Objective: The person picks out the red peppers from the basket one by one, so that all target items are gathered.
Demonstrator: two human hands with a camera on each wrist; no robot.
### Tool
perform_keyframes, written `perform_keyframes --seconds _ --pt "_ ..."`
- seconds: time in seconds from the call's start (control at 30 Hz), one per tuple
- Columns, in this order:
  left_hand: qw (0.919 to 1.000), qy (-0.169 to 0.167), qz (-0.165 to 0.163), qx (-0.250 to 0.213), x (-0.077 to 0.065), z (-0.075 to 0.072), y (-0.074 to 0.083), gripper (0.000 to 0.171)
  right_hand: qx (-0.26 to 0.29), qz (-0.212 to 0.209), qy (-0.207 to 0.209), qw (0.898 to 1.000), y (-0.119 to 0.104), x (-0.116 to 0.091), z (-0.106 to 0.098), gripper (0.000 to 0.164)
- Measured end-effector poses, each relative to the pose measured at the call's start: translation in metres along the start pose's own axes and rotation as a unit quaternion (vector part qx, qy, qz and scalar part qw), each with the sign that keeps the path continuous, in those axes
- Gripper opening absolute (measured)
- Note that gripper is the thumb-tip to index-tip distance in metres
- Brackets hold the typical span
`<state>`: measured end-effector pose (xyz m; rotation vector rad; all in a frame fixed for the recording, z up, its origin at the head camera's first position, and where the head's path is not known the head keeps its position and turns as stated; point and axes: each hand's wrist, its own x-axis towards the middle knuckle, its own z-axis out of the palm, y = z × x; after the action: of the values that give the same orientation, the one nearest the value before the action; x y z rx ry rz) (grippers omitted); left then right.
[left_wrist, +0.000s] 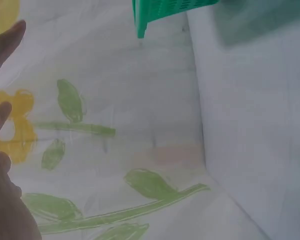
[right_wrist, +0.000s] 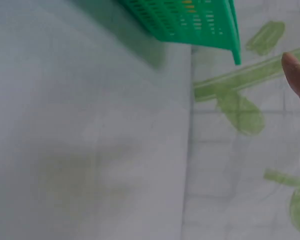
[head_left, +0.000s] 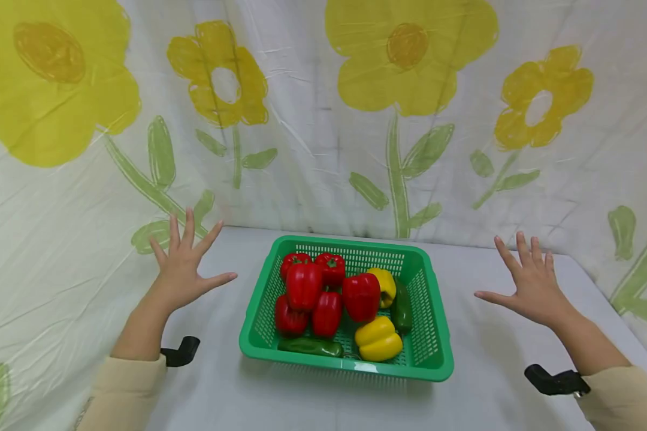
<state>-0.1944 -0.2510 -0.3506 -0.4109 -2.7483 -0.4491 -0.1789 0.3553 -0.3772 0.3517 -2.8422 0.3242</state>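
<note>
A green plastic basket [head_left: 442,353] stands on the white table between the two hands. Inside lie several red bell peppers [head_left: 304,286], a yellow bell pepper [head_left: 379,339] at the front and another yellow pepper [head_left: 385,287] behind it. One dark green, long vegetable [head_left: 311,346] lies along the front wall, a second green one [head_left: 401,307] along the right side. To the left of the basket, my left hand [head_left: 180,272] is raised with fingers spread, touching nothing. My right hand [head_left: 534,287] is held likewise to the right, its fingers spread and free of any object.
A white cloth wall painted with yellow flowers [head_left: 410,48] rises behind the table [head_left: 221,395]. Each wrist carries a black camera mount, the left one [head_left: 181,352] and the right one [head_left: 555,381]. Part of the basket's underside shows in both wrist views.
</note>
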Motion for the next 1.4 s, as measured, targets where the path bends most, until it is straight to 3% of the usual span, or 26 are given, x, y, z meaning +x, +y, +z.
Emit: perform_keyframes --seconds 0.23,0.4,0.63,0.83,0.97,1.1,1.4 --pt "0.9885 -0.011 -0.057 -0.140 -0.009 0.019 0.008 0.087 0.121 -0.012 -0.023 0.992 -0.028 0.008 0.000 0.103" --pt "0.9738 -0.039 -0.093 -0.204 -0.013 0.036 0.012 0.085 0.206 0.014 -0.071 0.976 -0.046 0.011 0.000 0.095" --pt "0.9514 -0.079 -0.105 -0.278 -0.014 0.055 0.021 0.083 0.272 0.039 -0.132 0.952 -0.074 0.021 -0.002 0.092" --pt "0.9268 -0.106 -0.133 -0.335 -0.019 0.068 0.027 0.080 0.347 0.030 -0.171 0.922 -0.090 0.028 0.001 0.083" --pt "0.9083 -0.111 -0.135 -0.380 -0.023 0.075 0.033 0.075 0.410 0.014 -0.175 0.895 -0.098 0.032 0.006 0.076" --pt "0.8874 -0.122 -0.136 -0.423 -0.024 0.083 0.038 0.073 0.450 0.013 -0.174 0.876 -0.105 0.037 0.013 0.072" --pt "0.8450 -0.151 -0.158 -0.488 -0.027 0.092 0.048 0.070 0.500 0.028 -0.194 0.843 -0.128 0.050 0.028 0.070"
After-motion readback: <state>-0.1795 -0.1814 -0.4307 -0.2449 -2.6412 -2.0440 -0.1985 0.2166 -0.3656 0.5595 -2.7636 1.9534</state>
